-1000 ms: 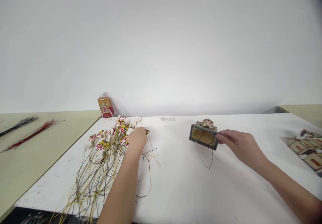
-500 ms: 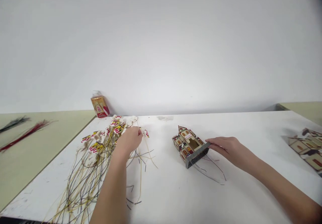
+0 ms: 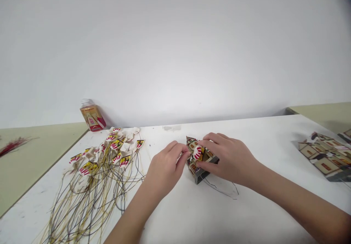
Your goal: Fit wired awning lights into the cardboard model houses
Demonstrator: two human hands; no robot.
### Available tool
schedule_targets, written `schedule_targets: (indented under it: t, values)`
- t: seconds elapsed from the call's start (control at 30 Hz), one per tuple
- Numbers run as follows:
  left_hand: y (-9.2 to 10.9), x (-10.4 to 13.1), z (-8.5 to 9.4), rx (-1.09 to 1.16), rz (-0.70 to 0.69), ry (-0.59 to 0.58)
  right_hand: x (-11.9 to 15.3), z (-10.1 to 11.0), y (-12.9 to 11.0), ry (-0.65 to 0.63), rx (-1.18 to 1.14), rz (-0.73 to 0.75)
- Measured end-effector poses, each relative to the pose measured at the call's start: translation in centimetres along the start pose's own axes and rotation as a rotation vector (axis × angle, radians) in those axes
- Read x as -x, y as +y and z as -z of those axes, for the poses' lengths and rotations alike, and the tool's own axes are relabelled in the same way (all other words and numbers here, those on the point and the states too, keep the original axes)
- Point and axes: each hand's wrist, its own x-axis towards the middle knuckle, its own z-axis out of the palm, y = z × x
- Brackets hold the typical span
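Observation:
A small model house (image 3: 192, 171) with printed windows lies tilted on the white table, its grey base toward me and thin wires trailing from it. In front of its facade is a small red-and-white striped awning piece (image 3: 197, 152) with a yellow part. My right hand (image 3: 229, 156) closes on this piece from the right, thumb below and fingers above, partly covering the house. My left hand (image 3: 168, 165) pinches at the piece's left edge; what lies between its fingertips is too small to make out.
A heap of similar striped pieces (image 3: 89, 168) with long tangled wires (image 3: 82, 207) spreads over the table's left side. Behind it stands a bottle (image 3: 92, 117) against the wall. More model houses (image 3: 326, 156) lie at the right. Red wires (image 3: 13, 145) rest on the left side table.
My left hand has moved from the heap to the house, and a striped piece is now there. My right hand has shifted from the base to the piece. The view has turned slightly right.

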Motion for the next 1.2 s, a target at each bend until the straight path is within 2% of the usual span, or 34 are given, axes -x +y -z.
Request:
schedule_targets:
  t: [0.13, 0.2, 0.27, 0.37, 0.47, 0.7, 0.8, 0.97, 1.03, 1.2]
  values:
    - [-0.6, -0.3, 0.3, 0.059, -0.068, 0.150, -1.6, 0.3, -0.9, -0.080, 0.005, -0.051]
    - [-0.6, -0.3, 0.3, 0.065, -0.093, 0.200, -1.9, 0.5, -1.0, -0.053, 0.025, -0.026]
    - [-0.6, -0.3, 0.2, 0.019, -0.099, 0.209, -1.8, 0.8, -0.8, 0.029, 0.084, 0.012]
    - [-0.5, -0.2, -0.2, -0.128, -0.061, 0.154, -1.6, 1.8, -0.1, 0.186, 0.232, 0.055]
    - [-0.6, -0.2, -0.8, -0.247, -0.003, 0.079, -1.3, 3.4, 1.1, 0.310, 0.343, 0.032]
    - [-0.8, -0.3, -1.8, -0.245, 0.070, -0.073, -0.6, 7.0, 4.5, 0.504, 0.406, -0.140]
    - [-0.9, -0.3, -2.0, -0.123, 0.077, -0.091, 0.0, 8.1, 5.9, 0.566, 0.378, -0.196]
    - [-1.3, -0.5, -2.3, 0.137, 0.051, -0.032, 0.8, 9.2, 7.4, 0.590, 0.309, -0.294]
    - [-1.2, -0.6, -2.6, 0.310, 0.081, 0.017, 1.0, 9.4, 7.8, 0.589, 0.289, -0.319]
    - [-0.3, -1.1, -3.7, 0.908, 0.290, 0.188, 1.0, 9.5, 8.1, 0.600, 0.265, -0.326]
